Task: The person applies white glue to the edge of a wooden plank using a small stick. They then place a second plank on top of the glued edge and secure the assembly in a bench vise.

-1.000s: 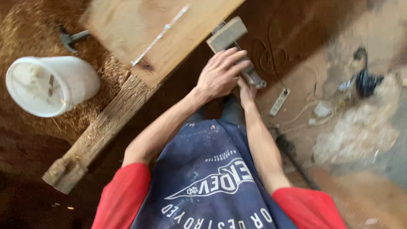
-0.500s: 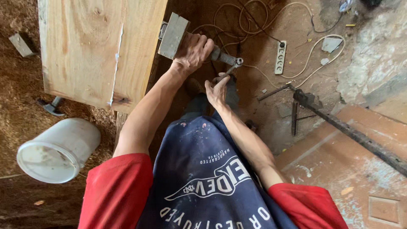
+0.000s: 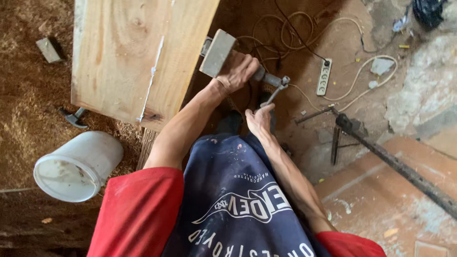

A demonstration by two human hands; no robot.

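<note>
Two hands are working a clamp (image 3: 247,66) at the board's (image 3: 138,57) right edge. In the head view, the left hand (image 3: 236,71) is wrapping closed around the clamp body beside its grey block (image 3: 218,53), while the right hand (image 3: 259,121) is pinching the bent handle (image 3: 275,93). Slipping seems likely if the handle is cranked while the block is sitting askew, letting the board shift. Cables (image 3: 295,38) and a power strip (image 3: 324,76) are crowding the floor just beyond; the bucket (image 3: 78,164) is lying well apart, leaving elbow room on the left.

The sawdust-strewn floor (image 3: 28,109) carries a white bucket (image 3: 78,164) lower left, a power strip (image 3: 324,77) and coiled cables (image 3: 290,33) at the top.
</note>
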